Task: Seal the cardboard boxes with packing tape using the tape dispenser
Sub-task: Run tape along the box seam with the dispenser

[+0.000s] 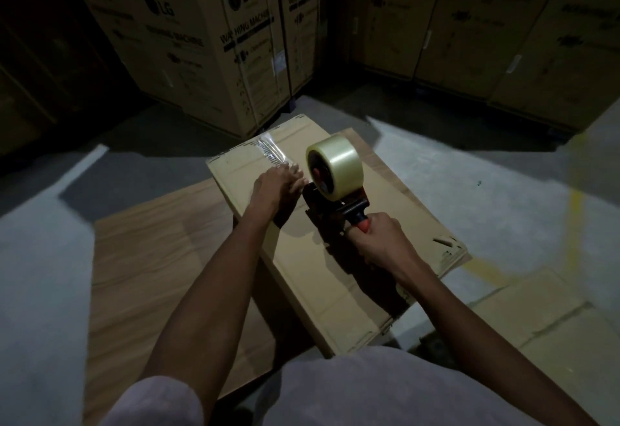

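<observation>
A flattened cardboard box (385, 197) lies on the floor in front of me. A strip of clear tape (270, 149) runs across its far left part. With straight fingers, my left hand (280, 182) presses down on the near end of that strip. My right hand (379, 237) grips the red and black handle of the tape dispenser (335, 204), which stands on the box just right of my left hand. A thick roll of clear packing tape (335, 165) sits on top of the dispenser.
More flat cardboard sheets lie under and beside the box, at the left (141, 274) and at the right (543, 311). Tall printed appliance cartons (208, 39) stand in a row behind. A yellow line (575, 197) crosses the grey concrete floor.
</observation>
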Motion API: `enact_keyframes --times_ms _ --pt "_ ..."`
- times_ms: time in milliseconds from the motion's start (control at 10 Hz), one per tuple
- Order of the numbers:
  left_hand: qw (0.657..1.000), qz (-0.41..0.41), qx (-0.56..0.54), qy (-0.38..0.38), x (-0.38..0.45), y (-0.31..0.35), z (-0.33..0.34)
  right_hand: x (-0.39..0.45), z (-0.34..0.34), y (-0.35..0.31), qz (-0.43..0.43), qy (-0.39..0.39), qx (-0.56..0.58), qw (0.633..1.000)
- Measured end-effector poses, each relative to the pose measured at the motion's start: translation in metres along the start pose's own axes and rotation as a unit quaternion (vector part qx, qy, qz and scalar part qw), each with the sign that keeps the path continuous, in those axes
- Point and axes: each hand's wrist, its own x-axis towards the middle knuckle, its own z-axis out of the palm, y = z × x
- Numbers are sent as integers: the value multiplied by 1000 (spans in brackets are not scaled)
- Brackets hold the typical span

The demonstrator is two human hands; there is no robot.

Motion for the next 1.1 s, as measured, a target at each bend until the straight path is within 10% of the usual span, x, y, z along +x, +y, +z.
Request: enact_keyframes --times_ms 200,700,1100 --pt "995 -14 -101 -3 6 -10 0 -2 0 -5 -4 3 -4 1000" --pt "987 84 138 18 9 4 -7 -30 -5 10 44 24 -4 999" --pt "999 20 -22 43 6 16 -7 -20 -9 13 57 38 46 997"
